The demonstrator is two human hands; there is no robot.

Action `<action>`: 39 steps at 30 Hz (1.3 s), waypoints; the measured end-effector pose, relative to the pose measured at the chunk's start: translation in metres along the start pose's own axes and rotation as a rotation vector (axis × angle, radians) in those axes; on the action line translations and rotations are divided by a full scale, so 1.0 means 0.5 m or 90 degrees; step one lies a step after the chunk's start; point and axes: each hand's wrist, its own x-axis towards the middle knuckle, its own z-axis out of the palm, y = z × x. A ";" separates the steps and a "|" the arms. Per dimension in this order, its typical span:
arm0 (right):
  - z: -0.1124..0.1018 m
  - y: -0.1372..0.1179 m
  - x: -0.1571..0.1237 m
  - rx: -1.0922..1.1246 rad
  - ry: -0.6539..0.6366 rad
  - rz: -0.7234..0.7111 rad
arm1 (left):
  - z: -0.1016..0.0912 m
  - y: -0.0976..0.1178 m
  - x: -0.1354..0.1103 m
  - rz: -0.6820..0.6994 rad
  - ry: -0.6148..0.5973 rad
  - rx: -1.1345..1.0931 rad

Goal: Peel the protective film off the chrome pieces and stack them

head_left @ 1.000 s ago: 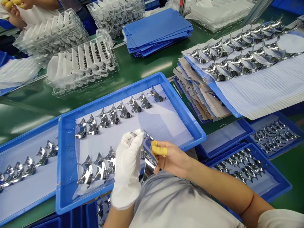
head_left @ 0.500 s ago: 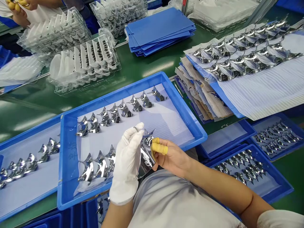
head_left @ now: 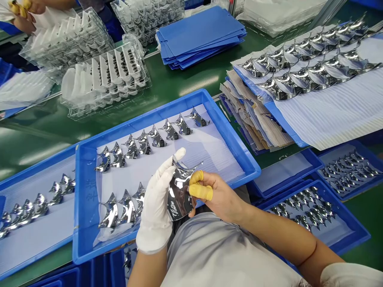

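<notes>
A shiny, chrome-like curved part [head_left: 180, 191] with pointed upper corners and white script lettering near its lower edge is held over the front of the blue tray [head_left: 78, 199]. My left hand [head_left: 157, 203], in a white glove, grips it along its left side. Yellow finger cots cover the thumb and a finger of my right hand [head_left: 217, 193], which pinches the part's right edge. Part of that grip is hidden behind the piece. Inside the tray, similar chrome parts [head_left: 131, 146] stand in two rows on a white liner sheet [head_left: 209, 149].
More chrome parts [head_left: 308, 77] line a sheet at the right, above stacked worn sheets [head_left: 257, 115]. Blue sheets [head_left: 200, 32] lie behind the tray, beside clear packs [head_left: 104, 75]. Other blue trays [head_left: 363, 235] sit lower right. A co-worker's hand [head_left: 25, 18] shows top left.
The chrome part has been turned, so its broad face and pointed top now show more fully and its lettering sits lower left. Both hands have shifted slightly around it.
</notes>
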 end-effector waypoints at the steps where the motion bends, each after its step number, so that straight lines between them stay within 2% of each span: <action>1: 0.001 -0.001 -0.001 -0.005 -0.006 -0.002 | -0.002 -0.001 -0.001 -0.012 -0.011 -0.021; 7: 0.014 -0.009 -0.013 -0.046 -0.010 0.018 | -0.014 -0.006 0.001 -0.137 -0.111 -0.171; 13: 0.027 -0.010 -0.013 -0.028 0.006 0.033 | -0.007 -0.026 0.013 -0.223 -0.133 -0.291; 20: 0.032 -0.008 -0.016 -0.040 0.005 0.036 | -0.008 -0.035 0.012 -0.222 -0.148 -0.304; 24: 0.017 -0.012 -0.021 -0.049 -0.038 0.041 | -0.020 -0.013 0.000 -0.121 -0.147 -0.220; 29: -0.016 -0.011 -0.013 -0.132 -0.069 0.015 | -0.039 0.004 -0.016 0.157 -0.038 0.001; 31: -0.029 -0.005 -0.005 -0.157 -0.081 -0.005 | -0.045 0.005 -0.023 0.235 -0.030 0.062; 36: -0.054 0.017 0.012 -0.176 -0.116 -0.035 | -0.053 0.005 -0.043 0.326 -0.042 0.139; 39: -0.058 0.016 0.012 -0.203 -0.129 -0.063 | -0.059 0.006 -0.050 0.327 -0.042 0.156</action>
